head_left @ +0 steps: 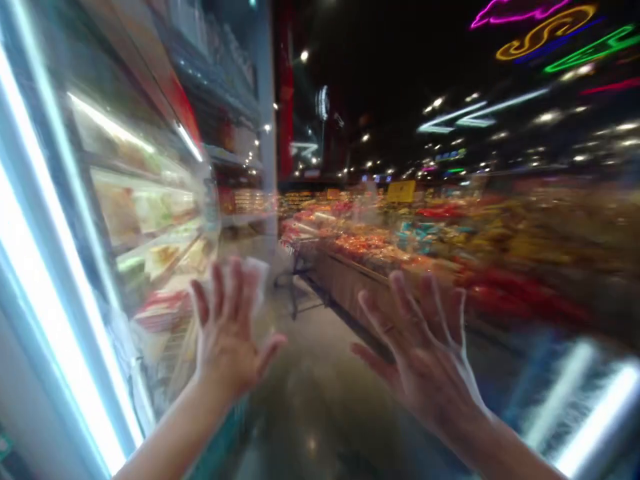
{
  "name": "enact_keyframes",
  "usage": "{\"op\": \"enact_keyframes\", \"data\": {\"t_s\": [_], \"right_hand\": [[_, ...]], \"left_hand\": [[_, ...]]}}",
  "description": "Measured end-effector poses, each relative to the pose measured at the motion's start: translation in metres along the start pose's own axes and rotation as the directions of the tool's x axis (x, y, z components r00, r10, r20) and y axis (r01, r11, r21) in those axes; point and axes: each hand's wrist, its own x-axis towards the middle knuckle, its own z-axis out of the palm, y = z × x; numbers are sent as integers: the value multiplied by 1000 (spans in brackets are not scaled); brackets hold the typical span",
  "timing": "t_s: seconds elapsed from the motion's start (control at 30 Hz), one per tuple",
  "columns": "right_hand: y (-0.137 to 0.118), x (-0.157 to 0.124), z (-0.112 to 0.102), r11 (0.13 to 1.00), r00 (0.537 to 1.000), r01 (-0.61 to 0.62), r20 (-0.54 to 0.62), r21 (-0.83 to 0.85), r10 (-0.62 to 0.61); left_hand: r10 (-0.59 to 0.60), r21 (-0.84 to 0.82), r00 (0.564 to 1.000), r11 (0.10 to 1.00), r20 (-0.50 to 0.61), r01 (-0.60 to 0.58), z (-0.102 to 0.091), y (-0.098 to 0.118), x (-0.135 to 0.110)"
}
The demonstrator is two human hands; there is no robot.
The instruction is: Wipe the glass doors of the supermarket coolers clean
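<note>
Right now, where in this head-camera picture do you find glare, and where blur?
Head view: glare from the light tubes at far left; the goods at right smeared into streaks; left hand and right hand softly blurred too.

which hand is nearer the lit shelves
The left hand, spread open beside the lit shelves; the right hand, also open, is farther across, in front of the brown-sided display.

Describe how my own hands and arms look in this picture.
Your left hand and right hand are ungloved, with slim fingers. No sleeve shows on the left forearm or right forearm, and I see no watch or bracelet. Blur hides finer marks.
</note>
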Motion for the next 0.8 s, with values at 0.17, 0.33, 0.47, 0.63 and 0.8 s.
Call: {"op": "enact_keyframes", "data": {"t_s": [0.17, 0.33, 0.47, 0.63, 0.8], "right_hand": [[32, -58, 8, 967, 970, 237, -28, -91, -240], [47, -120, 8, 980, 987, 157, -7, -126, -159], [45, -179, 13, 968, 969, 240, 77, -73, -234], [66, -194, 5, 991, 997, 75, -12, -109, -77], [87, -208, -4, 975, 978, 202, 68, -95, -196]], "left_hand": [[484, 80, 874, 870, 53, -486, 31, 37, -33], [305, 46, 950, 952, -70, -303, 44, 60, -10], [673, -28, 738, 739, 40, -673, 69, 102, -56], [577, 10, 816, 817, -17, -577, 82, 129, -67], [704, -61, 704, 710, 89, -702, 92, 156, -72]]}}
